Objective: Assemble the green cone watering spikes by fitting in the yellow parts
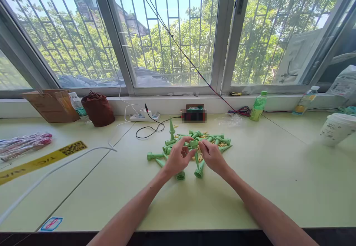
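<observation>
My left hand is closed around a green plastic plant watering spike, whose wide collar is up and whose pointed end slants down. Beside that collar, my right hand has its thumb and fingers pinched together; whatever is between them is too small or hidden to make out. More green spikes lie in a loose heap around both hands, one pointing left with its collar outward. At the back of the heap, another green spike stands upright. Small yellow pieces are scattered among them, partly covered by my hands.
Behind the heap are a small box and a white power strip with cables. A green bottle, a clear bottle and a white cup stand right. A brown pouch and a cardboard box are left.
</observation>
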The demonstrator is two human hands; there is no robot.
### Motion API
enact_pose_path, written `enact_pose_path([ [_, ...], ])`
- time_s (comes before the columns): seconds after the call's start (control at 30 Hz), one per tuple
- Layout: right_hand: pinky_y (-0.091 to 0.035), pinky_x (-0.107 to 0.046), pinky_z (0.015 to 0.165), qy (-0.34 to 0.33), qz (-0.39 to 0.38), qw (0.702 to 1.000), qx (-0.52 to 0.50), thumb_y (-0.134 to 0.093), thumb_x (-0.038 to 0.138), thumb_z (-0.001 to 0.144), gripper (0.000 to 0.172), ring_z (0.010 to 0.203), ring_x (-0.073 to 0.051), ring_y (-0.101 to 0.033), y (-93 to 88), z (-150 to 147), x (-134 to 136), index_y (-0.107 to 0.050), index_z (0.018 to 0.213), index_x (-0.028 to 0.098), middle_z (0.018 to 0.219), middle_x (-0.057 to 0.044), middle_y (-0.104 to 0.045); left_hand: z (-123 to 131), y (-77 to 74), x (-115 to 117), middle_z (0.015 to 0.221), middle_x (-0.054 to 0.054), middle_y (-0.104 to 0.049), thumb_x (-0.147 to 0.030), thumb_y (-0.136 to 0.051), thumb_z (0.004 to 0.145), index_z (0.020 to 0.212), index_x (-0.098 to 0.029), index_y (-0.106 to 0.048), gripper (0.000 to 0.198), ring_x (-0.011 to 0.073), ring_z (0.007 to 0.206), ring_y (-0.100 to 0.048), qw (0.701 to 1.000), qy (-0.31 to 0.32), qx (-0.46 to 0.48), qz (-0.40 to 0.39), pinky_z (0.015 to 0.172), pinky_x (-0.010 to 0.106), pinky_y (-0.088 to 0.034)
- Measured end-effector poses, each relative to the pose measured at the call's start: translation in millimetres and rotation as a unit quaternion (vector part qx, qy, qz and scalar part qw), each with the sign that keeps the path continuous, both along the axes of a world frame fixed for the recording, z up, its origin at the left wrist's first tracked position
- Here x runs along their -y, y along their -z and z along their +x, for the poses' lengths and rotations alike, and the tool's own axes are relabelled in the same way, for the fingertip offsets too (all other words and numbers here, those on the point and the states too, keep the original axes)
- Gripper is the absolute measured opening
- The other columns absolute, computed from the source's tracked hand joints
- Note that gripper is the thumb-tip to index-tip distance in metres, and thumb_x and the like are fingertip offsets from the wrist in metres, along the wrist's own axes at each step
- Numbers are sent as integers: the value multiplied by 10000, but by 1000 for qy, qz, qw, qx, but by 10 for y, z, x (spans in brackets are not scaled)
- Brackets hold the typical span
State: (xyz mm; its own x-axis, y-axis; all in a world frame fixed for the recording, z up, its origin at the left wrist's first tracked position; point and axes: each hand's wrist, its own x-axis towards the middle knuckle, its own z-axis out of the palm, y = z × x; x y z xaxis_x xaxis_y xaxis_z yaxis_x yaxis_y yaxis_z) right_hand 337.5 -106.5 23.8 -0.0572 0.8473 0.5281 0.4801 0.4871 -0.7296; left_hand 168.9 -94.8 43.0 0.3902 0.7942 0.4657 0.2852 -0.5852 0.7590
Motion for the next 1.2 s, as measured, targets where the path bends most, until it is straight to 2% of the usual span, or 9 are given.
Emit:
enact_pose_path([
  [0.23, -258, -263, 498, 5, 0, 1000, 3, -344, 436, 993, 387, 508, -127, -330, -15, -6, 6, -329, 667, 227, 556, 47, -353, 1, -6, 1, 1063, 60, -578, -408, -595, 874, 1127, -205, -529, 332, 77, 570, -529, 1000, -3, 5, 13, 528, 221, -477],
  [0.5, -266, -264, 496, 8, -2, 1000, 3, -336, 443, 992, 391, 492, -126, -346, -27, 1, 12, -323, 664, 229, 542, 49, -356, -6, -15, 4, 818, 4, -578, -361, -575, 889, 1142, -204, -523, 302, 82, 534, -468, 1000, -4, -13, 28, 509, 207, -426],
  [0.7, -280, -266, 490, 4, -3, 1000, -2, -328, 451, 991, 395, 480, -127, -366, -37, 6, 14, -330, 664, 230, 541, 46, -366, -10, -19, 0, 742, -15, -572, -353, -576, 891, 1135, -202, -542, 289, 80, 506, -451, 999, -7, -11, 47, 498, 201, -395],
  [0.83, -283, -265, 490, 2, 0, 1000, -12, -334, 460, 991, 401, 486, -128, -357, -36, -2, 8, -334, 664, 229, 547, 44, -365, -10, -17, -9, 895, 25, -640, -351, -578, 892, 1152, -209, -547, 298, 69, 513, -478, 998, -9, -13, 54, 498, 198, -408],
  [0.97, -291, -262, 500, 13, 4, 999, -34, -355, 466, 989, 401, 499, -128, -357, -42, -3, 19, -355, 668, 226, 552, 42, -378, 9, -23, 2, 1081, 56, -637, -369, -573, 898, 1180, -226, -530, 319, 53, 510, -497, 999, -17, -3, 50, 499, 201, -429],
  [1.03, -295, -260, 504, 23, 6, 998, -49, -357, 467, 991, 391, 501, -129, -360, -52, 3, 27, -387, 686, 223, 555, 43, -382, 20, -25, 10, 1087, 57, -635, -397, -577, 894, 1161, -223, -528, 322, 52, 499, -507, 999, -32, 14, 39, 488, 202, -427],
  [1.07, -296, -260, 505, 29, 6, 998, -58, -355, 468, 992, 386, 500, -129, -361, -58, 7, 30, -403, 698, 222, 554, 43, -383, 23, -23, 10, 1024, 46, -647, -417, -571, 897, 1120, -214, -536, 304, 56, 486, -510, 998, -41, 26, 29, 474, 200, -417],
  [1.13, -303, -259, 509, 37, 5, 997, -71, -353, 471, 992, 380, 500, -133, -375, -68, 13, 35, -430, 718, 219, 550, 41, -396, 23, -11, -1, 762, -2, -633, -469, -529, 915, 959, -192, -557, 282, 69, 437, -496, 997, -53, 55, -2, 435, 193, -377],
  [1.2, -312, -259, 518, 41, 6, 997, -72, -359, 468, 990, 377, 507, -135, -389, -72, 16, 37, -434, 718, 218, 555, 37, -412, 21, 8, -22, 506, -40, -512, -528, -445, 939, 747, -176, -550, 415, 78, 372, -453, 995, -48, 72, -41, 401, 193, -330],
])
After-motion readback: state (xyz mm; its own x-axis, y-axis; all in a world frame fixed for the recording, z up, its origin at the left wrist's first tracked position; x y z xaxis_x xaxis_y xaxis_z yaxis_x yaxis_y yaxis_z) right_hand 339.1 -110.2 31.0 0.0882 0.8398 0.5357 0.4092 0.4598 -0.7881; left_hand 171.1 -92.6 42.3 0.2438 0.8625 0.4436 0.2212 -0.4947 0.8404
